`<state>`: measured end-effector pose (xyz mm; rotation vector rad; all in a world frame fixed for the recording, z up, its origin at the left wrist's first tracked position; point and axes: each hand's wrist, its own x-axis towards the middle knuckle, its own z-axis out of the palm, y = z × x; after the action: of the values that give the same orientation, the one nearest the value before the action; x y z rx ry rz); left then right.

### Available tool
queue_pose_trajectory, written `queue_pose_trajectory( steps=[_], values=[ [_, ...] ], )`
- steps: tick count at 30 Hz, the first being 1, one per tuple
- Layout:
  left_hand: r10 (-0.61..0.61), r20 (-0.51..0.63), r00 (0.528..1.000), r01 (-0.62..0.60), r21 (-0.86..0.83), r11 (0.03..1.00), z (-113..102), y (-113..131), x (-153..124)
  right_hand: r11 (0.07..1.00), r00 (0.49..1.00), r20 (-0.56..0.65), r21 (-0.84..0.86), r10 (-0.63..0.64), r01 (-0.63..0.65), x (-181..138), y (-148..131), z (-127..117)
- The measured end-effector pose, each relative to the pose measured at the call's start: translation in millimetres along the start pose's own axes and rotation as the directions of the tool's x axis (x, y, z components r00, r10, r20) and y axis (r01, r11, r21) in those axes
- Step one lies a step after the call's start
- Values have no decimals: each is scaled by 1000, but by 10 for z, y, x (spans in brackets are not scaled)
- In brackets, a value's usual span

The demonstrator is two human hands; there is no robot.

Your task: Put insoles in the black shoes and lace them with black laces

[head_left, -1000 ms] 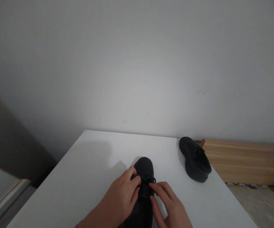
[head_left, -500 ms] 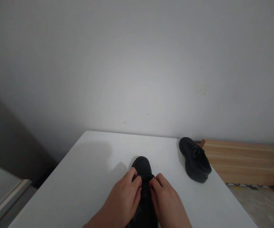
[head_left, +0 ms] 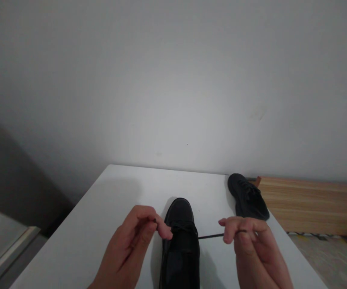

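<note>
A black shoe point(head_left: 180, 257) stands in front of me, toe pointing away, with lacing across its front. On its right, my right hand point(head_left: 256, 249) pinches a dark shoelace point(head_left: 210, 236) between thumb and fingers. That lace runs taut from the shoe's right side to my fingers. My left hand point(head_left: 134, 241) is on the shoe's left side, thumb and fingers pinched together. A small dark bit of lace shows at its fingertips; the rest of that end is hidden.
A second black laced shoe point(head_left: 248, 197) sits near the right edge of the white table point(head_left: 125, 188). Behind rises a white wall point(head_left: 173, 88). Beyond the table's right edge is a wooden board point(head_left: 306, 204), with floor below it.
Both hands have moved apart, away from the shoe's lacing, the left to the left and the right further to the right. A length of lace is now drawn out to the right.
</note>
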<state>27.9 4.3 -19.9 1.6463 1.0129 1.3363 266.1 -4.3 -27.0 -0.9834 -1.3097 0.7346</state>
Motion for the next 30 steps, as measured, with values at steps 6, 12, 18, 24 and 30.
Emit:
queue_pose_trajectory(
  steps=[6, 12, 18, 24, 30],
  values=[
    [-203, 11, 979, 192, 276, 942, -4, -241, 49, 979, 997, -12, -188, 82, -83, -8, 324, -148],
    [-354, 294, 888, 191, 463, 866, 152, -406, 17, 809, 900, 348, -587, 262, -9, -126, 520, -156],
    [-337, 323, 885, 183, 424, 887, 192, -387, 4, 780, 844, 447, -624, 297, 56, -148, 537, -105],
    [-271, 299, 915, 161, 345, 925, 205, -453, -58, 842, 877, 410, -539, 250, 12, -198, 546, -98],
    [-208, 264, 942, 118, 320, 940, 256, -478, -87, 871, 900, 398, -490, 179, 44, -238, 473, -91]
  ],
)
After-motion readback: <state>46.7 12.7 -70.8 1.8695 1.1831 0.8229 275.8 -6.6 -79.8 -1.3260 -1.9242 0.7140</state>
